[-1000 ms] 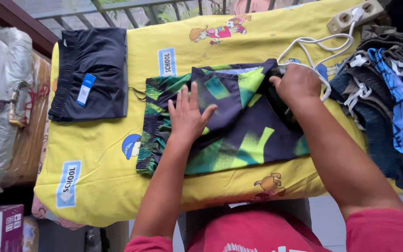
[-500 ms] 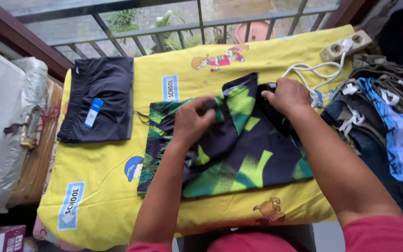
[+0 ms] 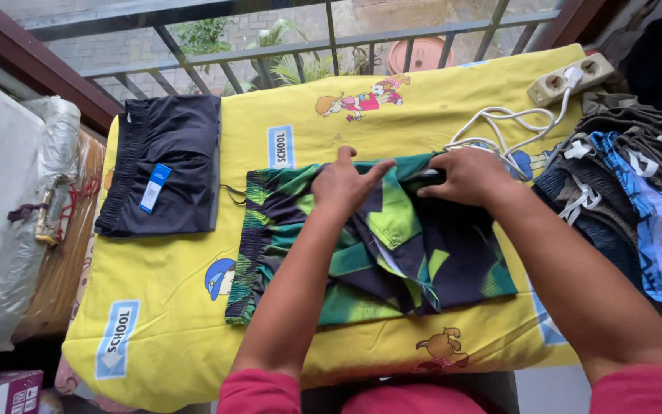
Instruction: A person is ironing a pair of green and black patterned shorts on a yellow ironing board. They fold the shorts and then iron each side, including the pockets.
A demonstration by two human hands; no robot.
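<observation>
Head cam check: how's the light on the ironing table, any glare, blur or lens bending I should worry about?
Head view: soft, even daylight on the yellow sheet, only faint shadow under the left hand and right hand; no glare on the green patterned shorts; the plastic wrap at the side shows dull sheen; hands and cloth are sharp; wide-angle bending curves the railing and table edges.

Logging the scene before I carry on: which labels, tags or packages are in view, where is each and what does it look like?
Hang tag: on the folded black shorts, far left; slim blue-and-white rectangle.
Printed cloth labels: on the yellow sheet; pale blue rectangles, white borders.
Cardboard box: bottom-left corner; maroon and white.
Plastic-wrapped bundle: left edge; clear and grey.
</observation>
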